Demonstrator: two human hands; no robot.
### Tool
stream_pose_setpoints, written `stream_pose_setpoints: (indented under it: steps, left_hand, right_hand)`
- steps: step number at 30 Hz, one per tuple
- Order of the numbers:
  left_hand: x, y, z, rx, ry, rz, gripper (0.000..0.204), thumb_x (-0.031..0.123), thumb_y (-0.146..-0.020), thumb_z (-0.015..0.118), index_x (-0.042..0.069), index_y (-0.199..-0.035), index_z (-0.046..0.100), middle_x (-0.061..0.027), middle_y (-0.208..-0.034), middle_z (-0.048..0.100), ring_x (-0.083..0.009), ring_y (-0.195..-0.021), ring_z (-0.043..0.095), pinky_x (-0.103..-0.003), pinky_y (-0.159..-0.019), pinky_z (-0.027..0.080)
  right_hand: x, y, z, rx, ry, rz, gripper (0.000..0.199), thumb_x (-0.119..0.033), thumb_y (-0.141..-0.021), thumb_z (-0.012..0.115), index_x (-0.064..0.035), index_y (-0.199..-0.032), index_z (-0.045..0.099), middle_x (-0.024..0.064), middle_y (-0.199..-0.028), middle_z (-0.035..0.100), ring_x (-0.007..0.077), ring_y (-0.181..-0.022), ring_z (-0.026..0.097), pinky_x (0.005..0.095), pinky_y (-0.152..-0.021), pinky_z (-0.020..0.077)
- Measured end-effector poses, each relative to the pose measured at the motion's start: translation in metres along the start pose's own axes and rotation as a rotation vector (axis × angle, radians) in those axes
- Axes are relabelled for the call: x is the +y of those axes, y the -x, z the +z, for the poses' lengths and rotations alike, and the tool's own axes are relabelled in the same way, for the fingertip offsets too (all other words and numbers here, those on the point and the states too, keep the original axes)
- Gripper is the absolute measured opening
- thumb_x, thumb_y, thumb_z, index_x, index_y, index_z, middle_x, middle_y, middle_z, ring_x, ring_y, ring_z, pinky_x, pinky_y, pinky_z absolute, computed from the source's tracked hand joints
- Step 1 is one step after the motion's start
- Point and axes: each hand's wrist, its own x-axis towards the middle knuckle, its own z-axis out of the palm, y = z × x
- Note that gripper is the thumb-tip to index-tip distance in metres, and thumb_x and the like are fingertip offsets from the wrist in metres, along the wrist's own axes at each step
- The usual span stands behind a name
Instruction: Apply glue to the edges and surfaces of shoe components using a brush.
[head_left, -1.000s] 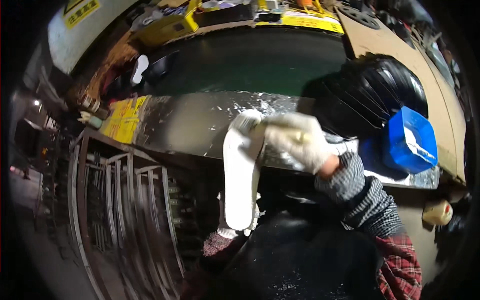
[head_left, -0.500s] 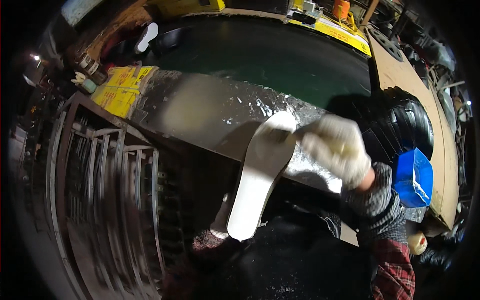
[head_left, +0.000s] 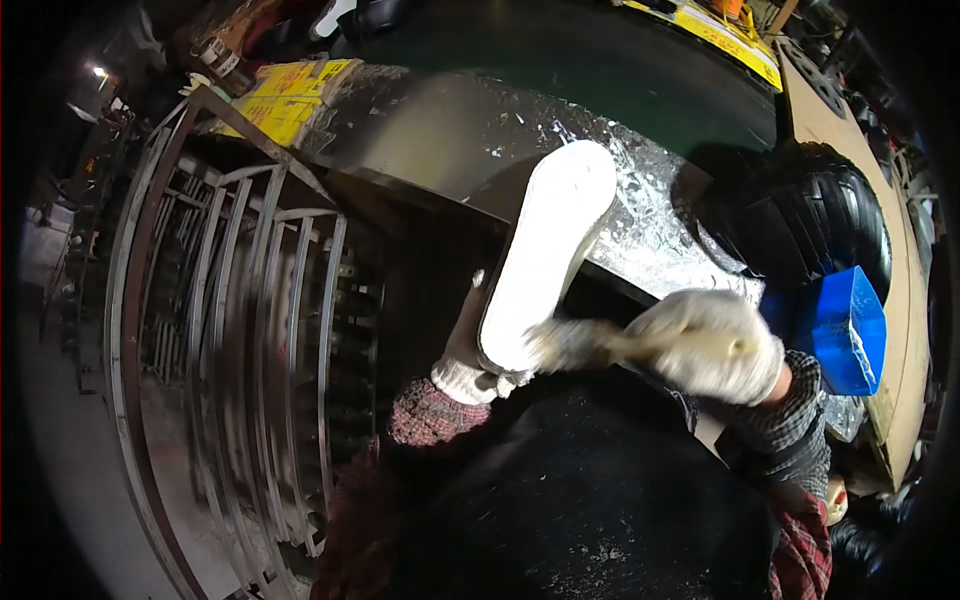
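Compared with half a second ago, the right hand [head_left: 712, 345] has come down from the upper end of the white shoe sole [head_left: 545, 255] to its lower end, and the sole now stands steeper, with its far tip higher over the shiny metal table [head_left: 440, 130].

Both hands wear pale knitted work gloves. The right hand is closed, and its fingers [head_left: 560, 345] reach to the left and touch the near end of the sole. A brush or a tool may be inside this hand, but the picture is blurred there and I cannot tell.

The left hand [head_left: 468, 365] is under the sole and mostly hidden by it. Only the glove cuff and some part of the palm show, so it seems to hold the sole from below, but I cannot see how the fingers are closed. Its sleeve is a red checked cloth.

The sole is long and flat, with the smooth white face turned to the camera. It is tilted, with the near end at the hands and the far end over the table edge.

On the right side of the table a big black ribbed object [head_left: 810, 215] lies, and just beside it, nearer to the person, is a blue plastic box [head_left: 845, 330]. On the left stands a metal rack [head_left: 230, 330] with curved bars. Yellow packages [head_left: 285, 95] lie at the far left corner of the table.
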Motion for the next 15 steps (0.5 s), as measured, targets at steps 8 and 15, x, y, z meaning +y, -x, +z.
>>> stream_pose_setpoints:
  steps: [8,15]
  left_hand:
    - [0.005,0.009,-0.016,-0.028,0.039,-0.041,0.079,0.065,-0.094,0.029,0.006,-0.146,0.031,-0.022,-0.143,0.039,-0.0376,-0.121,0.051,-0.058,-0.1,0.039]
    - [0.022,0.025,-0.066,-0.056,0.101,-0.192,0.072,0.066,-0.092,0.035,0.019,-0.147,0.034,-0.0138,-0.144,0.043,-0.0415,-0.125,0.047,-0.07,-0.102,0.031]
  right_hand:
    - [0.013,-0.019,0.006,0.127,-0.065,0.033,0.026,-0.02,-0.086,0.071,0.002,-0.1,0.067,0.0145,-0.099,0.069,0.0226,-0.089,0.067,0.0341,-0.08,0.0546]
    - [0.045,-0.034,-0.049,0.73,0.103,-0.008,0.024,-0.009,-0.094,0.06,0.0029,-0.115,0.06,0.0081,-0.105,0.066,0.0144,-0.093,0.062,0.0281,-0.078,0.0536]
